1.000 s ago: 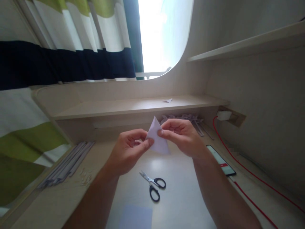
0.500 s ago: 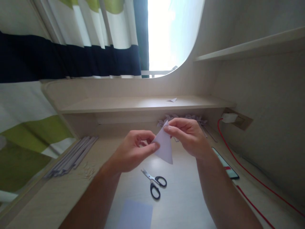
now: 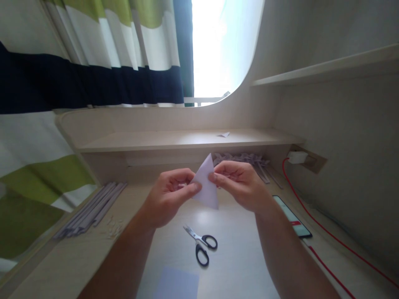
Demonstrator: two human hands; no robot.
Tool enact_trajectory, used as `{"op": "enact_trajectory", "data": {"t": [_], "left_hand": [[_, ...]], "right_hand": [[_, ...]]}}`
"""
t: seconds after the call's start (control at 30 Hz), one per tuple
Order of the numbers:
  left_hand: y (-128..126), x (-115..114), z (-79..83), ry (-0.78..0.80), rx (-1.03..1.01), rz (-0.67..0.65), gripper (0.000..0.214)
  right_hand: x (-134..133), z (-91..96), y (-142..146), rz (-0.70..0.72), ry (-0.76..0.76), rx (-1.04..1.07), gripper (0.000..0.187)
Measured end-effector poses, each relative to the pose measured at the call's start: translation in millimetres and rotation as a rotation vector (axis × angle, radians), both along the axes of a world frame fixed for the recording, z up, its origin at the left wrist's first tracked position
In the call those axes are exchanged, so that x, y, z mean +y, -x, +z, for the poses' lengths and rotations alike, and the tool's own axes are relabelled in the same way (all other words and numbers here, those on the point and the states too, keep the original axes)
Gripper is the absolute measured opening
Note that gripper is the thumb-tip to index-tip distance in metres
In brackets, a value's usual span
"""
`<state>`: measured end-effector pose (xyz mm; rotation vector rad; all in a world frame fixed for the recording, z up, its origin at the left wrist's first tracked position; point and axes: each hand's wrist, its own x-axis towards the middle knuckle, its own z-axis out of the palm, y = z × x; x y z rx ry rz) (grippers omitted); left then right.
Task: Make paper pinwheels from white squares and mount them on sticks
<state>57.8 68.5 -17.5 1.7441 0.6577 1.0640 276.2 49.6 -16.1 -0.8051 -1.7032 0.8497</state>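
Above the desk, a folded triangle of pale paper (image 3: 206,189) is held up between both hands, one corner pointing upward. My left hand (image 3: 170,196) pinches its left edge between thumb and fingers. On the opposite edge, my right hand (image 3: 238,182) grips it with the thumb in front and the fingers partly hidden behind. Below the hands lie scissors (image 3: 199,241) with black handles, blades slightly apart, pointing to the upper left. Nearer to me rests a pale square sheet of paper (image 3: 177,284).
Rolled paper tubes (image 3: 90,209) lie at the left beside small pale bits (image 3: 114,227). Folded paper pieces (image 3: 246,159) are heaped under the shelf (image 3: 162,139), which bears a paper scrap (image 3: 223,135). A phone (image 3: 293,216) and red cable (image 3: 314,214) lie at the right.
My right hand has shifted its pinch from near the paper's top corner down to its right edge. The top corner now stands exposed. The view has tilted slightly.
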Motion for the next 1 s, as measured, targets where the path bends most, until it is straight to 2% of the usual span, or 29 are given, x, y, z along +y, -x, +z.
{"op": "enact_trajectory", "data": {"t": [0.1, 0.27, 0.4, 0.5, 0.6, 1.0], "left_hand": [[1, 0, -0.5, -0.007, -0.022, 0.015, 0.018], [2, 3, -1.7, -0.020, -0.101, 0.083, 0.013], [1, 5, -1.0, -0.014, -0.146, 0.112, 0.012], [1, 5, -0.8, -0.012, -0.192, 0.133, 0.011], [2, 6, -1.2, -0.019, -0.240, 0.160, 0.009], [8, 11, 1.0, -0.071, -0.364, 0.267, 0.005]], "right_hand": [[-1, 0.2, 0, 0.009, 0.008, 0.011, 0.023], [0, 0.1, -1, 0.102, 0.112, -0.065, 0.024], [1, 0.0, -1, 0.068, 0.097, -0.058, 0.027], [1, -1.1, -1, 0.101, 0.110, -0.090, 0.028], [1, -3.1, -1, 0.135, 0.103, -0.080, 0.025], [-1, -5.2, 3, 0.125, 0.060, 0.002, 0.018]]}}
